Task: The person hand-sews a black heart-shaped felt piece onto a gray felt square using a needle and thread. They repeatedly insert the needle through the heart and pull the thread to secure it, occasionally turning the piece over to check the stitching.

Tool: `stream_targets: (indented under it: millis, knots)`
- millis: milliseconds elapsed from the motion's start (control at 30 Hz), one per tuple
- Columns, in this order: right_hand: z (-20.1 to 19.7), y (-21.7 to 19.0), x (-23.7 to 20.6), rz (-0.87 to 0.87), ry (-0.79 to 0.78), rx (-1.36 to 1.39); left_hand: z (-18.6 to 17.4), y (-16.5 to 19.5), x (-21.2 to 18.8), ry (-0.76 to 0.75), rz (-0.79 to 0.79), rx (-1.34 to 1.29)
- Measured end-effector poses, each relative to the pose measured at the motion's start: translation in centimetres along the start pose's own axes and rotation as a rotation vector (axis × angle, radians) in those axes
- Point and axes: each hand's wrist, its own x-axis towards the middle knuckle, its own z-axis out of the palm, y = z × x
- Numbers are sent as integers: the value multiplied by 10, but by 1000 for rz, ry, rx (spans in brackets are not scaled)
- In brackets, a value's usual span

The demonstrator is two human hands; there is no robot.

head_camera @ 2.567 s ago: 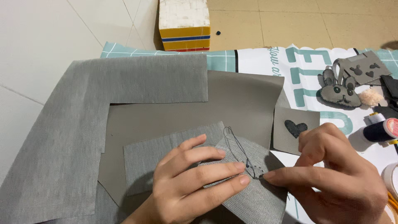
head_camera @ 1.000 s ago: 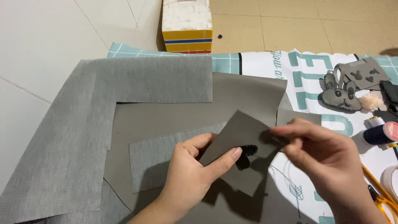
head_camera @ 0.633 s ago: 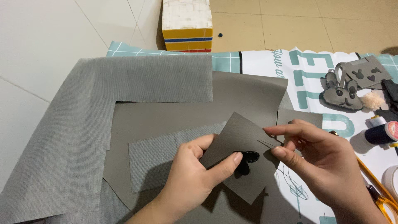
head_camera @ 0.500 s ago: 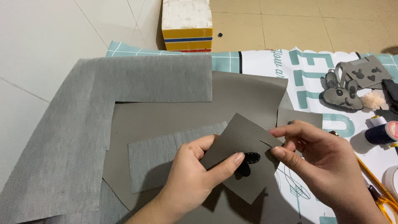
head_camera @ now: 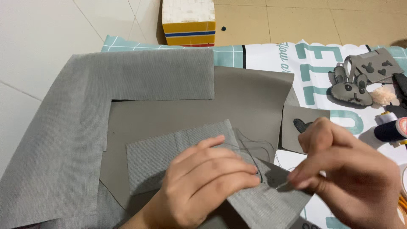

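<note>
My left hand (head_camera: pixel 199 180) presses flat on a small grey fabric piece (head_camera: pixel 178 152) with its woven side up. It lies on larger sheets of grey leatherette (head_camera: pixel 178 114). My right hand (head_camera: pixel 347 169) pinches its fingertips at the piece's right edge, near a thin thread and a drawn outline (head_camera: pixel 254 148). Whether a needle sits between those fingers I cannot tell. Behind my right hand lies a small grey square with a black heart (head_camera: pixel 301 125).
A large woven grey sheet (head_camera: pixel 85 127) covers the left. A grey bunny-shaped pouch (head_camera: pixel 349 87) and a patch with dark shapes (head_camera: pixel 377 65) lie at the back right. A dark thread spool (head_camera: pixel 392 129) is at the right edge. A white and yellow box (head_camera: pixel 188 21) stands behind.
The small piece was held up with its smooth dark side and a black shape showing; now it lies woven side up under my left hand, and my right hand pinches at its edge.
</note>
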Motion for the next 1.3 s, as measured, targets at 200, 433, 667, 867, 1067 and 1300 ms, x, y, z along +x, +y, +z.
stream_targets:
  millis: [200, 433, 667, 867, 1067, 1300]
  knots:
    - [5, -12, 4, -28, -59, -156, -1, 2, -3, 12, 13, 67]
    - [9, -18, 6, -13, -57, -308, 2, 3, -4, 32, 16, 84]
    - [8, -18, 4, -3, -44, -336, 8, 0, -7, 77, 34, 96]
    - [6, -12, 3, -32, -70, -319, 4, 0, -7, 53, 41, 110]
    - [6, -14, 1, 5, -73, -322, 2, 4, 0, 43, 8, 55]
    - [4, -11, 2, -8, -93, -275, -4, 3, 2, -26, 38, 37]
